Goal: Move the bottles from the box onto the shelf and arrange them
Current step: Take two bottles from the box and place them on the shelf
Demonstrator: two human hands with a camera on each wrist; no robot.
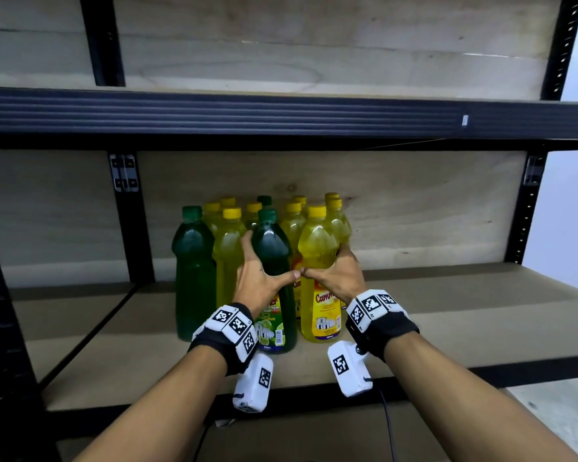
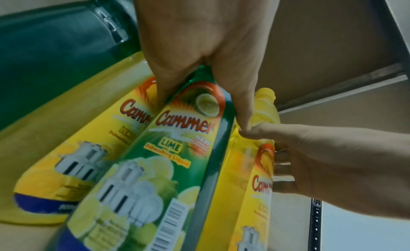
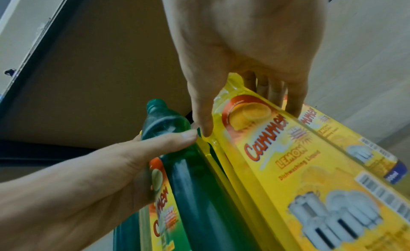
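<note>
Rear bottles (image 1: 229,202) mostly hidden; left hand (image 1: 257,278) fingertips unseen.

Both forearms reach forward side by side, each wrist wrapped in a dark band with white marker blocks. The left hand (image 1: 259,278) sits at about 11 o'clock from its wrist, fingers spread and curled round a green bottle (image 1: 271,258), thumb stretched toward 3 o'clock. The right hand (image 1: 339,278) mirrors it, fingers wrapped behind a yellow bottle (image 1: 317,255), thumb pointing toward 9 o'clock. The two thumb tips touch between the bottles.
</note>
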